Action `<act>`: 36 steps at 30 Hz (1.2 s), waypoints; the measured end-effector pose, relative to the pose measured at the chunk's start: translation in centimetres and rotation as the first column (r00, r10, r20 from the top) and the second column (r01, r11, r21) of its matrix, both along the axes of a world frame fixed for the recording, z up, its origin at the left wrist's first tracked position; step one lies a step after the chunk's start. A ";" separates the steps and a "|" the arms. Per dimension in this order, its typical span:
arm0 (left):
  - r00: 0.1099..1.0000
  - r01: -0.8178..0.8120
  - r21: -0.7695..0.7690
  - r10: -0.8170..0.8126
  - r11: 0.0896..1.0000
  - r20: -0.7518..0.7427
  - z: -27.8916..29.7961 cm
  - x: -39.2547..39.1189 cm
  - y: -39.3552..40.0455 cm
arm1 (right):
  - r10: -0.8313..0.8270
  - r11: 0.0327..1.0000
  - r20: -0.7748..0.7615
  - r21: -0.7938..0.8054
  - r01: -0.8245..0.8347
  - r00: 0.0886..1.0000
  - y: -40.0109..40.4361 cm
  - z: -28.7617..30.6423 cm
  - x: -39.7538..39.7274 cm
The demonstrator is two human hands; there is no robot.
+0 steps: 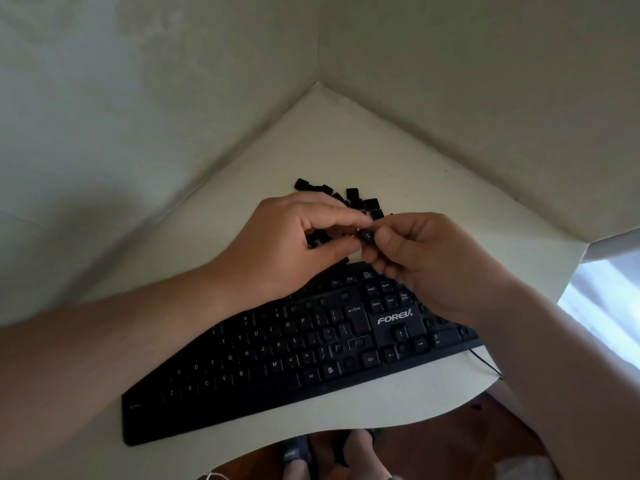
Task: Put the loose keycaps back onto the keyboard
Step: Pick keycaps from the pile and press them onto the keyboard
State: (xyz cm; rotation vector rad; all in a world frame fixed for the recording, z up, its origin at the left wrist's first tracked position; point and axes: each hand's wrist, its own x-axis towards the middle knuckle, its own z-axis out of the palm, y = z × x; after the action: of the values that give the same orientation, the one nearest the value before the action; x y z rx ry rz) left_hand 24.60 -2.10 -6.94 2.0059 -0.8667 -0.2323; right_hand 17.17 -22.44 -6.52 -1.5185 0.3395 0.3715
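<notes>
both hands (349,237) pinch one keycap (367,235) above my keyboard (277,358), gaps unfilled, pile (353,199) waiting at twelve o'clock.

You have a black keyboard (277,368) lying slanted, some sockets bare, with loose black keycaps (356,199) heaped behind it.

White tabletop (346,140), pale walls (138,98), wooden floor (450,445)

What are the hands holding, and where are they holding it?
One black keycap, pinched by its sides between the fingertips of the left hand and right hand, above the keyboard.
</notes>
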 end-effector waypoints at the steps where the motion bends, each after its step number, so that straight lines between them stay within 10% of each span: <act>1: 1.000 0.000 -0.001 0.000 1.000 -0.009 0.0 -0.1 0.0 | 0.005 1.000 -0.008 0.013 -0.005 1.000 0.0 -0.1 -0.1; 10: 0.999 0.013 -0.002 -0.013 1.000 -0.029 0.0 -0.6 0.4 | 0.041 0.999 -0.003 0.000 -0.041 0.999 0.1 0.1 -0.5; 16: 0.998 -0.027 0.067 0.031 0.997 -0.062 -0.5 -0.8 1.3 | -0.051 0.947 0.194 -0.301 0.109 0.980 1.5 0.2 -0.4; 23: 0.974 -0.068 0.135 0.095 0.989 -0.206 -0.8 -0.2 3.9 | 0.281 0.704 0.413 -0.703 0.107 0.866 4.4 0.6 -0.3; 36: 0.947 -0.066 0.388 0.180 0.919 -0.265 -1.0 1.1 12.3 | 0.430 0.646 0.347 -0.763 -0.016 0.834 9.1 -1.2 0.9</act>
State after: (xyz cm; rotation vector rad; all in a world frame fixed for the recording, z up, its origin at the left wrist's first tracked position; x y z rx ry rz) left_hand 25.70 10.18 -7.94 2.2915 -0.5257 -0.6510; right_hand 18.06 -13.38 -7.75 -2.4177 -0.1764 -0.0074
